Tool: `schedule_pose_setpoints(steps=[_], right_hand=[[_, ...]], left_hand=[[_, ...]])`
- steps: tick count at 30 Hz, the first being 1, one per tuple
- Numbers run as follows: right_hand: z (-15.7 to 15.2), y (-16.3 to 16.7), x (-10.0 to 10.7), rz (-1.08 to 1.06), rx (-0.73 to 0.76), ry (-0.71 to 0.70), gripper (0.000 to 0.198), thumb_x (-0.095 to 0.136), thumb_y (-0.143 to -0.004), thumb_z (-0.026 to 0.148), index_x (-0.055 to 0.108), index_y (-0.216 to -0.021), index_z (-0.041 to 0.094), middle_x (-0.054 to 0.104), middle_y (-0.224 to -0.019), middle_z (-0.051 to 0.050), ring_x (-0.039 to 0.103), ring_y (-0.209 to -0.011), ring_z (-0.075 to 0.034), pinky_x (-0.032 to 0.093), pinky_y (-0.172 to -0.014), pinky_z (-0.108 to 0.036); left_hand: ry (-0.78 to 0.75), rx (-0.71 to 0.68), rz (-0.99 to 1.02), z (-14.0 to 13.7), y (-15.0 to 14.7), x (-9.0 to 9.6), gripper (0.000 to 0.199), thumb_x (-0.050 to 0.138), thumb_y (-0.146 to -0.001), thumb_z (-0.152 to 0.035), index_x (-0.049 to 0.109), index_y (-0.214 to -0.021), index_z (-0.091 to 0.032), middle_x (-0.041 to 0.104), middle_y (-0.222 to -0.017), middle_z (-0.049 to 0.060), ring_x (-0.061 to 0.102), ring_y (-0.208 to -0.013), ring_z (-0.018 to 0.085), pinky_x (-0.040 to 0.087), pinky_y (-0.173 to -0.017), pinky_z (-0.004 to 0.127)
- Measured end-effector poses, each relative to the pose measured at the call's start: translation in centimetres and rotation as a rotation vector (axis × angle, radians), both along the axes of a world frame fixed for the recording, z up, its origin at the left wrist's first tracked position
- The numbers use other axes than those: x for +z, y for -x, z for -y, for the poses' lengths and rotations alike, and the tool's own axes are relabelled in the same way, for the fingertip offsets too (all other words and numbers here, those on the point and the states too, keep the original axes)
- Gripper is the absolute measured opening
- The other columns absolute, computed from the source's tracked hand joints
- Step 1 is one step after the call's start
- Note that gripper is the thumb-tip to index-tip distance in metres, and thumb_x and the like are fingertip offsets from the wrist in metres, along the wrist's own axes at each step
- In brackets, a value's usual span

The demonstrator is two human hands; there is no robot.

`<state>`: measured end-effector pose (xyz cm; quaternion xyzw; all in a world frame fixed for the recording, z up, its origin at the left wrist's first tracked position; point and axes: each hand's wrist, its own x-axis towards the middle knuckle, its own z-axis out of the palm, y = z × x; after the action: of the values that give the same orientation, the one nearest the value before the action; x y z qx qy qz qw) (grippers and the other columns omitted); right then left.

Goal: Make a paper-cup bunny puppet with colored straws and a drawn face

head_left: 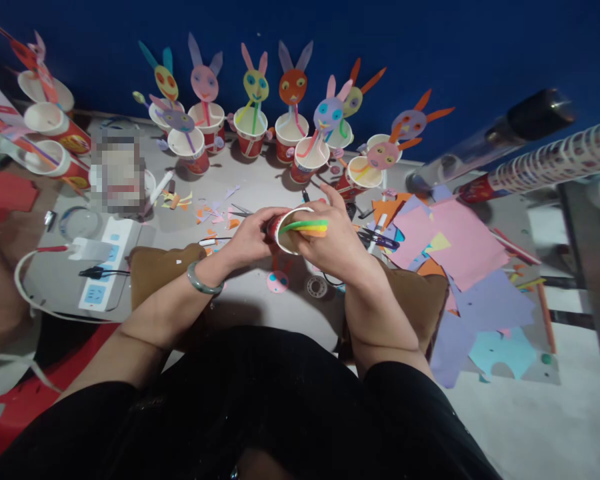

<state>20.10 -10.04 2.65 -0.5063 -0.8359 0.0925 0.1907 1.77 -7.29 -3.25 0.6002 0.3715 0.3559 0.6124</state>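
My left hand (255, 235) is wrapped round a red and white paper cup (281, 233), which is tilted on its side with its mouth toward the right. Green, yellow and orange strips (307, 227), perhaps straws, stick out of the cup's mouth. Closed at the rim, my right hand (333, 233) has some fingers in the opening and the index finger raised; the fingertips inside are hidden. Just below the cup, a pink paper rabbit face (277, 281) with blue eyes lies on the table. Beside it is a white tape roll (317, 287).
Several paper cups with rabbit faces, one a yellow face (256, 85), stand along the blue wall. Coloured paper sheets (463, 247) and purple-handled scissors (383, 239) lie right. Leftward are a power strip (103, 267) and paper scraps (220, 210). Stacked cups (555, 157) lean at right.
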Motion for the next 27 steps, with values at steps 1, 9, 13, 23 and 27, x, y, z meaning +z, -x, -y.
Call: schedule_pose_setpoints(steps=[1,9,13,23,27], right_hand=[[-0.1,0.1,-0.2,-0.009,-0.009,0.002,0.02,0.057,-0.086,0.015,0.073,-0.091,0.024,0.074,-0.084,-0.003,0.069,-0.092,-0.024,0.032,-0.124,-0.061],[-0.8,0.3,-0.7,-0.017,-0.055,0.001,0.016,0.056,-0.089,0.019,0.071,-0.084,0.024,0.073,-0.079,-0.003,0.069,-0.092,-0.025,0.031,-0.124,-0.06],[-1.0,0.2,-0.6,-0.071,-0.085,-0.008,0.014,0.057,-0.093,0.027,0.068,-0.084,0.024,0.073,-0.079,-0.002,0.07,-0.091,-0.024,0.032,-0.123,-0.058],[-0.9,0.4,-1.4,-0.101,-0.084,-0.073,0.014,0.057,-0.089,0.023,0.068,-0.08,0.025,0.074,-0.083,-0.002,0.071,-0.095,-0.026,0.026,-0.126,-0.063],[-1.3,0.1,-2.3,-0.111,-0.071,-0.098,0.017,0.058,-0.086,0.02,0.07,-0.076,0.027,0.072,-0.077,-0.001,0.072,-0.098,-0.027,0.024,-0.128,-0.063]], left_hand=[[-0.009,0.01,-0.013,0.0,0.0,0.0,0.063,0.09,-0.055,-0.023,0.072,-0.115,-0.018,0.073,-0.123,0.011,0.068,-0.107,0.023,0.056,-0.088,0.032],[0.269,0.085,0.133,-0.6,0.2,0.4,0.071,0.082,-0.049,-0.012,0.069,-0.119,-0.016,0.073,-0.12,0.009,0.069,-0.097,0.018,0.056,-0.084,0.028],[0.468,0.17,0.282,-1.0,0.1,0.2,0.039,0.078,-0.061,-0.02,0.072,-0.099,-0.014,0.073,-0.089,0.002,0.063,-0.076,0.011,0.052,-0.072,0.024],[0.645,0.207,0.297,-1.1,-0.6,0.1,0.02,0.062,-0.093,-0.021,0.072,-0.076,-0.017,0.069,-0.075,0.002,0.063,-0.073,0.012,0.053,-0.075,0.025],[0.633,0.2,0.277,-1.0,-0.3,0.3,0.015,0.063,-0.093,-0.02,0.073,-0.082,-0.016,0.072,-0.082,0.003,0.066,-0.079,0.012,0.055,-0.08,0.026]])
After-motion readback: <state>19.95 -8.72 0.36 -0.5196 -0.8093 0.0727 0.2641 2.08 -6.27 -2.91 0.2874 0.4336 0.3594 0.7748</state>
